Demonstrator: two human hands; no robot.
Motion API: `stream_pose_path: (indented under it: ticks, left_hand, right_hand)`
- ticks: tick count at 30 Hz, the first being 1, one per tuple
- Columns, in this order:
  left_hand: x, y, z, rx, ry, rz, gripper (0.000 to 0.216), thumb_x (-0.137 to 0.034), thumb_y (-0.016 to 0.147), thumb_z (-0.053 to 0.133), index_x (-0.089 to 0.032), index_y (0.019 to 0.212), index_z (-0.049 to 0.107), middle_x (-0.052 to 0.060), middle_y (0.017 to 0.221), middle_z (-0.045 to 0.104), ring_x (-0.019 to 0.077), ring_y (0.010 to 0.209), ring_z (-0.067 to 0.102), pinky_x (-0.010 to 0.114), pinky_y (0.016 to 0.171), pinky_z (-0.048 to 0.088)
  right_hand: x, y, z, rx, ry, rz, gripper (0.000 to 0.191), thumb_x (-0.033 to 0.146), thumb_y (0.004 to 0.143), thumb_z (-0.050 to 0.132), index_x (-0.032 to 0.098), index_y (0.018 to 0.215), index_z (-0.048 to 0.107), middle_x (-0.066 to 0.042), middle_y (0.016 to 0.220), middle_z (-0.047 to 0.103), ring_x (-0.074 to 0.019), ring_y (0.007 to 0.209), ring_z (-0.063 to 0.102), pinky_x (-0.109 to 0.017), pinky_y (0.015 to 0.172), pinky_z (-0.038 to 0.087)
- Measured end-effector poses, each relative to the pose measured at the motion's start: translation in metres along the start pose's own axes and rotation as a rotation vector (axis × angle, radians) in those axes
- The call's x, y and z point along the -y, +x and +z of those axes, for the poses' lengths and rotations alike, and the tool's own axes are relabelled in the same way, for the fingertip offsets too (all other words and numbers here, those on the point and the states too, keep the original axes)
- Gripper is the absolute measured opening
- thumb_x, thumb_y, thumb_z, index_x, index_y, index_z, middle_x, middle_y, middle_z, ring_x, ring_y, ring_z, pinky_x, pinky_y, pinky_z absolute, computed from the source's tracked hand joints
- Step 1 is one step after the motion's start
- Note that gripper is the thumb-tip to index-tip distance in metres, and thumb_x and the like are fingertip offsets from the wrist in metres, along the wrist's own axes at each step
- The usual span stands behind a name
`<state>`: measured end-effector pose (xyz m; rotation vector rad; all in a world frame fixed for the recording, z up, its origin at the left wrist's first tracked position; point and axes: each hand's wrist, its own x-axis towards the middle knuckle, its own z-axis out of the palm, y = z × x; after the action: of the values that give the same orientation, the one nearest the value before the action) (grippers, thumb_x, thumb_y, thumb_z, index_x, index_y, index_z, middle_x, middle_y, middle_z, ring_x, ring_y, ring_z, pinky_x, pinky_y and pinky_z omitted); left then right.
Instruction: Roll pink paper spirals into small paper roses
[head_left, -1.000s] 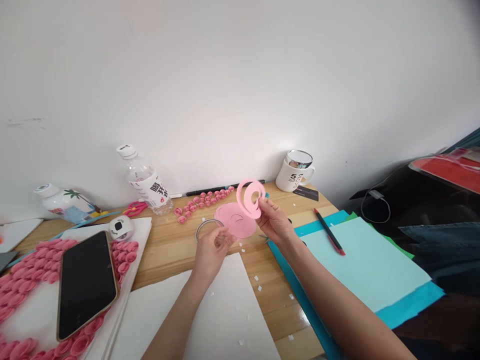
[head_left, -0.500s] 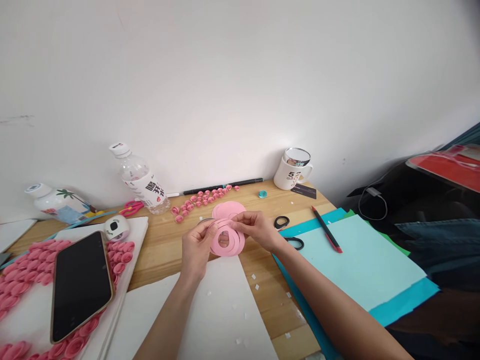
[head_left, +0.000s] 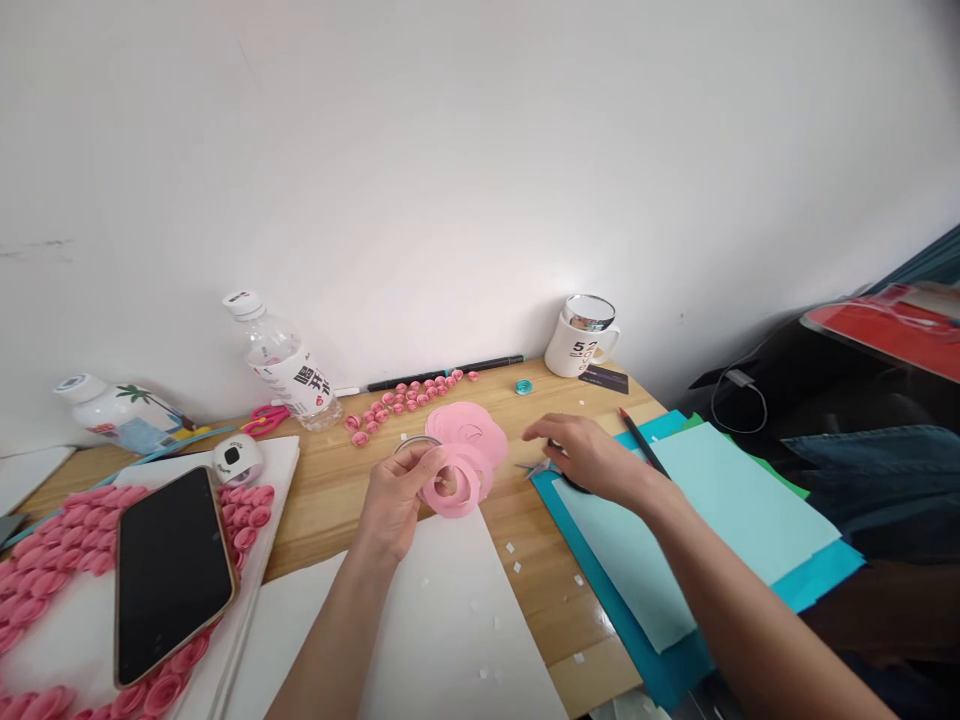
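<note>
A pink paper spiral (head_left: pixel 459 484), cut into loose rings, is pinched between the thumb and fingers of my left hand (head_left: pixel 397 495). Behind it lies a stack of pink paper circles (head_left: pixel 471 425), partly covered by the spiral. A thin grey ring-shaped edge (head_left: pixel 415 441) shows by my left fingertips. My right hand (head_left: pixel 596 455) is over the black-handled scissors (head_left: pixel 574 486), its fingers stretched to the left. The scissors' blade tips point left, and most of the handle is hidden under that hand.
Pink paper rosettes (head_left: pixel 411 396) lie by the wall near a bottle (head_left: pixel 289 370); a mug (head_left: pixel 577 345) stands right. A phone (head_left: pixel 176 575) rests on a rosette-covered board at left. Blue paper (head_left: pixel 750 500) with a pencil (head_left: pixel 641 440) lies right; white paper (head_left: pixel 450 620) in front.
My right hand has let go of the pink paper spiral and moved right to the scissors. My left hand still holds the spiral.
</note>
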<state>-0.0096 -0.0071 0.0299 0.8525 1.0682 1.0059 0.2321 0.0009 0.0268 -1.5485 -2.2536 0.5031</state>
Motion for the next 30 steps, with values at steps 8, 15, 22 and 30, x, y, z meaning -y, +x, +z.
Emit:
stream_pose_path:
  ticks: [8,15,22,30]
  left_hand:
    - [0.002,0.001,-0.002,0.045,-0.079,-0.111,0.027,-0.036,0.062,0.072,-0.013,0.076,0.068,-0.002,0.051,0.051,0.0072,0.047,0.044,0.021,0.048,0.037]
    - [-0.004,-0.002,-0.001,0.031,-0.073,-0.078,0.030,-0.039,0.062,0.070,-0.011,0.059,0.061,-0.002,0.050,0.048,0.0067,0.046,0.042,0.020,0.046,0.033]
    - [-0.004,-0.002,-0.002,0.009,-0.075,-0.071,0.033,-0.041,0.060,0.071,-0.011,0.055,0.059,-0.001,0.050,0.048,0.0078,0.046,0.044,0.021,0.045,0.034]
    - [-0.002,-0.004,-0.002,-0.013,-0.074,-0.037,0.031,-0.038,0.060,0.072,-0.011,0.054,0.059,-0.002,0.048,0.046,0.0062,0.044,0.041,0.020,0.044,0.033]
  right_hand:
    - [-0.026,-0.025,0.005,0.154,-0.417,-0.088,0.046,-0.005,0.071,0.035,0.017,0.106,0.054,-0.012,0.099,0.059,-0.0245,0.097,0.054,-0.034,0.074,0.044]
    - [-0.028,-0.011,-0.005,0.032,-0.274,-0.064,0.037,0.007,0.079,0.041,0.020,0.112,0.054,-0.011,0.098,0.058,-0.0193,0.078,0.058,-0.034,0.073,0.044]
    - [0.018,-0.003,-0.013,0.093,0.456,-0.040,0.045,0.033,0.067,0.066,0.021,0.109,0.056,-0.004,0.094,0.060,-0.0191,0.085,0.054,-0.034,0.078,0.045]
    - [0.041,0.006,-0.010,0.409,0.719,-0.027,0.039,0.036,0.067,0.067,0.017,0.100,0.060,0.001,0.067,0.053,-0.0107,0.061,0.045,-0.026,0.062,0.040]
